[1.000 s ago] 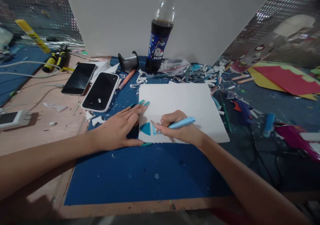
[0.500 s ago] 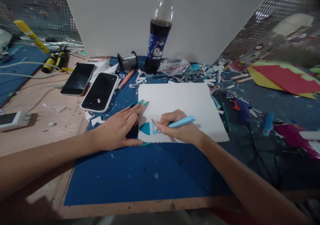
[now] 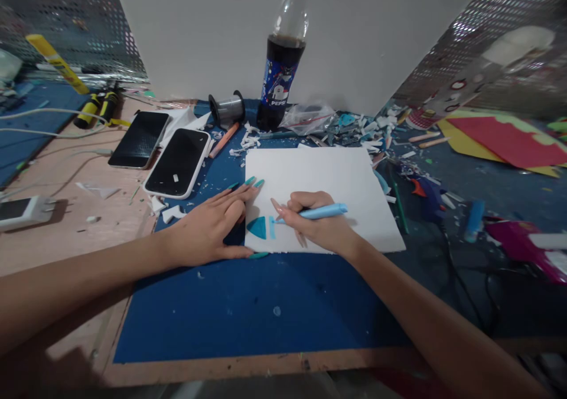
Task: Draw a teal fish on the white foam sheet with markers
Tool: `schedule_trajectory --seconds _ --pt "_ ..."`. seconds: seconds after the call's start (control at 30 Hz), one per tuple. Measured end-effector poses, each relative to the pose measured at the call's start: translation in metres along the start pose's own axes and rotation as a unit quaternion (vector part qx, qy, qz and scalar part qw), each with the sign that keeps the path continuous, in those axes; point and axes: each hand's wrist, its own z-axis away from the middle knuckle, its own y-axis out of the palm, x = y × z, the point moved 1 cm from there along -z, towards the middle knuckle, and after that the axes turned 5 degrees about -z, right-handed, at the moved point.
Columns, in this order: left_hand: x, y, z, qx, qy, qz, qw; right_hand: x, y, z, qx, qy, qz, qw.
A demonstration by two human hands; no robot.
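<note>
R hand [image 3: 325, 225] has just shifted a bit up & away from the paper's near edge vs 1 sec ago; fingers closed round the light blue marker [image 3: 325, 211], tip at/near the pale blue strip [image 3: 271, 230]. Can't tell if tip's touching. Strip now shows more fully beside the teal patch [image 3: 257, 228], so prob. a short reposition mid-colouring. L hand [image 3: 217, 222] unchanged: open, flat, fingers spread over L edge of the white paper [image 3: 319, 177], seemingly steadying it. Paper's on the blue tabletop [image 3: 274, 304], w/ bottle [image 3: 281, 74] behind.
</note>
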Motion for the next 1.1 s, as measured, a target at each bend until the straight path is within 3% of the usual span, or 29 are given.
schedule_trajectory --seconds 0.13,0.33,0.73,0.87,1.1 --pt "-0.0001 -0.0006 0.0003 0.003 -0.008 0.018 1.0 0.0007 -0.0002 -0.0001 0.063 0.012 -0.013 0.998" --pt "0.0005 -0.0003 0.0002 0.008 -0.012 0.028 1.0 -0.001 -0.0021 0.0012 -0.038 0.004 -0.01 0.999" --pt "-0.0004 -0.001 -0.0004 0.014 -0.011 0.022 1.0 0.0005 -0.0019 -0.0003 0.052 0.006 -0.017 0.999" --pt "0.0002 -0.0006 -0.0003 0.001 -0.005 0.018 1.0 0.0026 -0.0034 0.0017 -0.01 0.007 -0.018 1.0" --pt "0.0007 0.0004 -0.0002 0.004 -0.004 0.011 1.0 0.0003 -0.0009 0.001 0.002 0.005 -0.006 1.0"
